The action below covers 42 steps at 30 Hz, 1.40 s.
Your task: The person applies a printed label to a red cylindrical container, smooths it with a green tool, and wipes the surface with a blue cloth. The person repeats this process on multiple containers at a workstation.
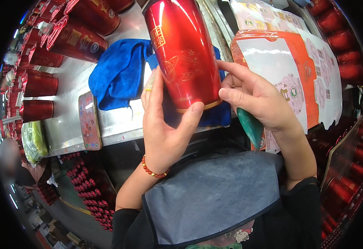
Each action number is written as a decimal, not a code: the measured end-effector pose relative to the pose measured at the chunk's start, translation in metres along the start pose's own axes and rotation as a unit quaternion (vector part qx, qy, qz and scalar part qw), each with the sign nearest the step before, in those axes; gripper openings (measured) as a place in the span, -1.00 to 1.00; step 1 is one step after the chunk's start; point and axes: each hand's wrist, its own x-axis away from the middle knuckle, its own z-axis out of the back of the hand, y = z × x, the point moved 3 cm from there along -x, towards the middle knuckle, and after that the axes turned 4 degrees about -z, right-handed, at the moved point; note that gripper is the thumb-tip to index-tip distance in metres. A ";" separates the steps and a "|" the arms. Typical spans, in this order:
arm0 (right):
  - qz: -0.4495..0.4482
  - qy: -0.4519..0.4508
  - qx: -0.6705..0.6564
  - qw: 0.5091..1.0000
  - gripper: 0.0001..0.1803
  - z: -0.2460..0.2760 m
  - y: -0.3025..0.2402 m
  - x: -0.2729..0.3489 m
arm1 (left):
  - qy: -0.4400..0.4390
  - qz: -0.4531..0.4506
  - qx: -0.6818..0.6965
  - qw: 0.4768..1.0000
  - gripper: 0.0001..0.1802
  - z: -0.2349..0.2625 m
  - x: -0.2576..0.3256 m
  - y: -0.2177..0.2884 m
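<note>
A large glossy red bottle point(185, 54) with gold print and a gold rim at its lower end is held tilted in front of me, over the table's near edge. My left hand point(165, 120) is closed round its lower left side, thumb at the base and other fingers behind. Against the lower right side rest the thumb and index finger of my right hand point(256, 93). A flat green pointed piece point(250, 126), like a scraper, sticks out below that hand's curled fingers. Behind the bottle lies a blue cloth point(121, 68).
Left on the metal table point(71, 83) lie a phone point(90, 120) and several red bottles point(80, 41). Printed transfer sheets point(268, 62) and an orange folder point(310, 91) cover the right side. More red bottles point(341, 39) line the far right. A yellow-green bag point(34, 141) hangs near the left edge.
</note>
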 end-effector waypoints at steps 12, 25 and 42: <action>-0.031 -0.018 0.111 0.993 -0.18 0.009 -0.021 -0.019 | 0.042 -0.280 -0.218 0.934 -0.59 0.011 0.044 0.019; -0.002 0.002 0.281 0.960 -0.32 0.030 -0.045 -0.048 | 0.034 -0.366 -0.309 0.877 -0.53 -0.006 0.034 0.023; 0.018 0.040 0.440 0.897 0.10 0.000 -0.096 -0.092 | 0.008 -0.343 -0.299 0.890 -0.60 0.002 0.026 0.043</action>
